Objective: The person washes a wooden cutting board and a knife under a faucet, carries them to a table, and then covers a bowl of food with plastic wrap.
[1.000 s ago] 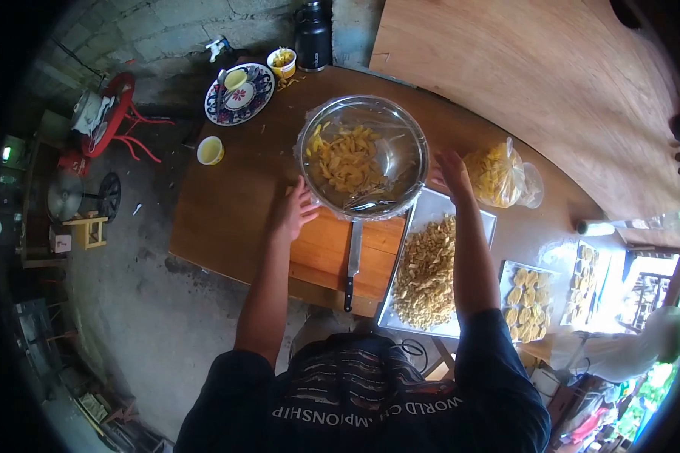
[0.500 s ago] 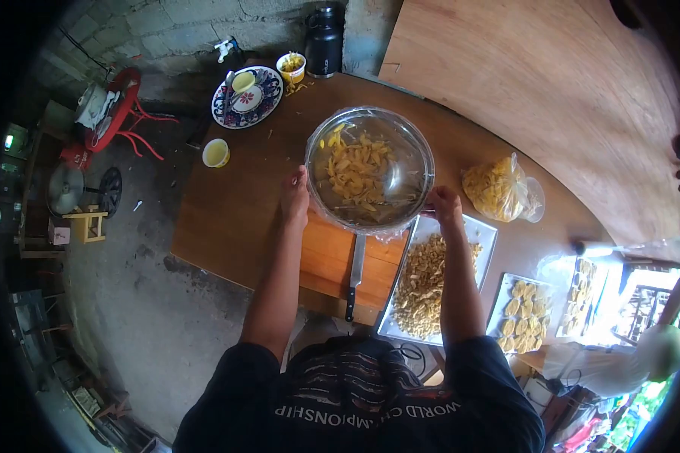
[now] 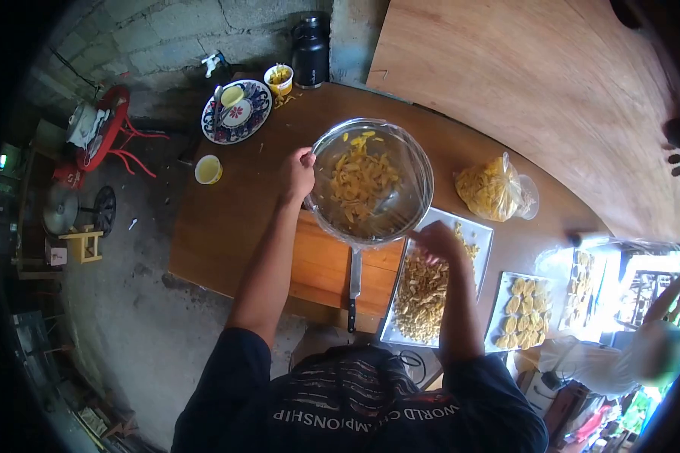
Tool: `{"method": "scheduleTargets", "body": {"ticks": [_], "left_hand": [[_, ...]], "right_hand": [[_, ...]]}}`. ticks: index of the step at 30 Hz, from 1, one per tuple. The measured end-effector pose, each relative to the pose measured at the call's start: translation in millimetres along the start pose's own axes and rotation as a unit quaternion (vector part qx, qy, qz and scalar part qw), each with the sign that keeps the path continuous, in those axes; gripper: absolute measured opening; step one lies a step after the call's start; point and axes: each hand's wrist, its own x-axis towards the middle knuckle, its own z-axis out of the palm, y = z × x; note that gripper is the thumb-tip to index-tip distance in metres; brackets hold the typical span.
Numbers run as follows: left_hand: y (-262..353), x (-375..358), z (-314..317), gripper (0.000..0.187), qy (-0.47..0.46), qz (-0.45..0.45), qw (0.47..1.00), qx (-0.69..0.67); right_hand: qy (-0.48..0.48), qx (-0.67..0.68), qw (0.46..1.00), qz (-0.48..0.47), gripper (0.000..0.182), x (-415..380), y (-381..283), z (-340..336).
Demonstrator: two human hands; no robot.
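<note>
A bowl (image 3: 319, 214) with clear plastic wrap (image 3: 409, 162) stretched over its top holds yellow-brown strips (image 3: 363, 181). My left hand (image 3: 300, 175) grips its left rim, thumb on the upper edge. My right hand (image 3: 438, 243) is at the lower right of the bowl, fingers curled in close to the rim and above a tray (image 3: 485, 245) of small golden pieces (image 3: 419, 294). What those fingers hold is too small to make out. Below the bowl, a knife (image 3: 353, 291) with a black handle lies on a wooden cutting board (image 3: 321, 260).
A bag of yellow chips (image 3: 487, 189) lies right of the bowl. Trays of flat round pieces (image 3: 525, 313) stand farther right, near another person (image 3: 612, 359). At the back left are a patterned plate (image 3: 236, 124), yellow cups (image 3: 208, 170) and a black flask (image 3: 310, 53).
My right hand has left its grip on the bowl's right rim and moved down and slightly left. My left hand has shifted higher on the left rim. The bowl has tilted slightly.
</note>
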Motion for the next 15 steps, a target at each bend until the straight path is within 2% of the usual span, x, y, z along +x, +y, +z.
{"method": "scheduleTargets", "body": {"ticks": [1,2,4,5,7,8,9,10,12,14,15], "left_hand": [[-9.6,11.7,6.5,0.025,-0.003,0.002,1.0,0.0],[-20.9,22.9,14.3,0.025,-0.024,0.008,1.0,-0.004],[-19.7,33.3,21.1,0.025,-0.042,0.017,0.999,-0.008],[-7.2,35.0,20.7,0.027,-0.043,-0.001,0.998,0.034],[8.5,38.8,21.6,0.028,-0.04,-0.019,0.996,0.079],[13.4,42.4,23.1,0.031,-0.051,-0.024,0.995,0.079],[16.1,44.5,23.5,0.034,-0.063,-0.029,0.994,0.079],[17.5,43.9,23.0,0.034,-0.064,-0.028,0.994,0.081],[21.0,42.3,23.2,0.037,-0.042,0.025,0.997,0.058],[26.5,45.8,24.5,0.041,-0.07,0.012,0.994,0.082],[29.3,46.1,25.0,0.045,-0.095,-0.005,0.99,0.109]], "right_hand": [[0.092,-0.076,0.989,-0.09,0.044,15.1,-4.8,-13.6],[0.181,-0.151,0.956,-0.175,0.045,30.5,-12.6,-25.4],[0.268,-0.204,0.901,-0.274,0.041,29.4,-102.5,-41.8],[0.294,-0.192,0.871,-0.344,0.032,58.5,-127.5,-41.0],[0.365,-0.174,0.731,-0.55,0.027,124.6,-165.1,-29.1],[0.366,-0.172,0.73,-0.551,0.027,147.6,-172.0,-27.8],[0.277,-0.23,0.822,-0.441,0.026,167.0,-175.3,-25.8],[0.178,-0.281,0.889,-0.314,0.026,182.4,-172.1,-22.7],[0.198,-0.228,0.898,-0.32,0.027,196.8,-154.0,-22.7],[0.219,-0.18,0.902,-0.326,0.029,201.8,-139.4,-33.9],[0.203,-0.14,0.927,-0.283,0.031,194.5,-134.9,-39.4]]}}
